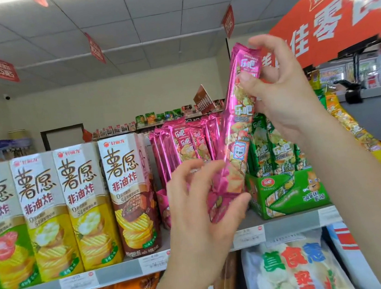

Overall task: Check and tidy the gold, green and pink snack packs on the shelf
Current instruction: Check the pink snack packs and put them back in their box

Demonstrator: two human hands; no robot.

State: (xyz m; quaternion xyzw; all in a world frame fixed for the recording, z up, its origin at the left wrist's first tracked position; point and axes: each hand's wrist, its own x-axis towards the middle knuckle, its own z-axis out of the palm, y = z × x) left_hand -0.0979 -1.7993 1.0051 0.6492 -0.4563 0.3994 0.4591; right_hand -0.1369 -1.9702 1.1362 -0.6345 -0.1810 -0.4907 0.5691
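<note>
Head view: our right hand (282, 98) pinches the upper end of a long pink pack (237, 143), and our left hand (200, 206) grips its lower end. The pack is tilted, just left of the green display box (288, 194).

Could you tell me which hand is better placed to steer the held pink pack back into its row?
Probably the left: the left hand holds the pink pack by its lower end, just before the pink row, while the right hand pinches its upper part, high above the shelf.
</note>
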